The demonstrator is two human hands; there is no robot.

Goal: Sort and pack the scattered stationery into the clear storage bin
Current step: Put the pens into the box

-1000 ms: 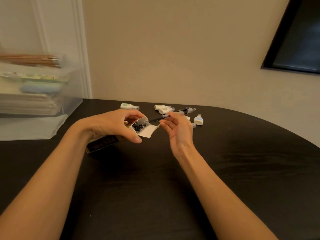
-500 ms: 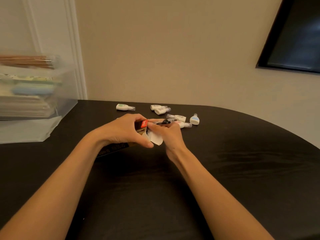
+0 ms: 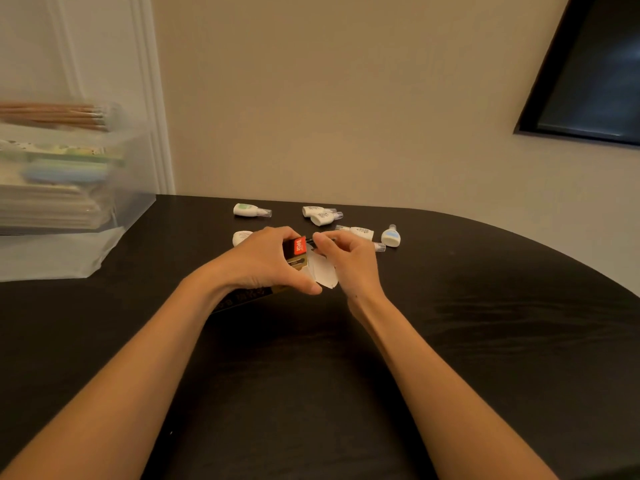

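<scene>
The left hand (image 3: 263, 263) held the box (image 3: 297, 251) (flap open). The right hand (image 3: 348, 263) pinched a pen (image 3: 309, 241). It likely needed a straight push in.

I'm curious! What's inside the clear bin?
In the bin: a stack of white paper, something pale blue above it, and brown pencils at the top. Blur hides the rest.

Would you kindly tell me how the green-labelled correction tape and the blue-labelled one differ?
The green-labelled correction tape lies with its clear cap pointing right; the blue-labelled correction tape points its cap toward the wall. The green-labelled one lies apart at the back-left; the blue-labelled one sits farthest right. Both are white and lie on the black table.
</scene>
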